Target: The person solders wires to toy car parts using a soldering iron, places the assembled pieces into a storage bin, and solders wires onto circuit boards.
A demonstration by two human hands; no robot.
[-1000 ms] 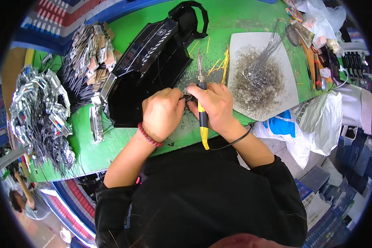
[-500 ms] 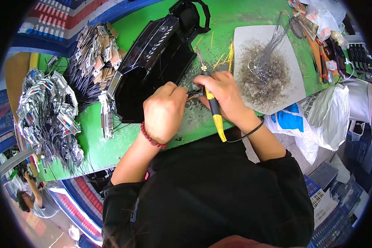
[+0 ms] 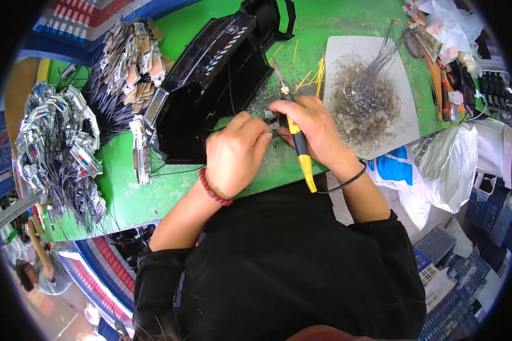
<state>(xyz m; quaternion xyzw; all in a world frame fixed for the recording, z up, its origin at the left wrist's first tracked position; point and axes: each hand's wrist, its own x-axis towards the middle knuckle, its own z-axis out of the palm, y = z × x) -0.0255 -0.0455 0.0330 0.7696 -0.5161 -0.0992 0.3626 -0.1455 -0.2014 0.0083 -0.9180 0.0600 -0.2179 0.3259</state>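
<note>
My right hand (image 3: 318, 125) is wrapped round a yellow and black soldering iron (image 3: 300, 145), its metal tip pointing away from me. My left hand (image 3: 236, 150), with a red bead bracelet at the wrist, is closed in a pinch. A thin dark wire (image 3: 279, 134) shows at its fingertips, close to the right fingers; part of it is hidden. Just beyond the fingertips lies a small dark and silvery part (image 3: 271, 117), partly covered. To the left hand's upper left stands a large black plastic housing (image 3: 202, 94), with a black wire (image 3: 230, 85) running inside it.
Bundles of wired silvery parts (image 3: 57, 148) and brown-backed wired pieces (image 3: 135, 74) lie at the left. At right, a white board (image 3: 338, 51) bears grey debris and a wire bunch (image 3: 375, 62). Yellow sticks (image 3: 320, 74) lie beside it. White bags (image 3: 438, 165) hang past the edge; a person (image 3: 42, 267) is at lower left.
My left hand has turned and shifted slightly right, its fingertips nearer the right hand. The soldering iron stays in my right hand. The view has shifted a little.
</note>
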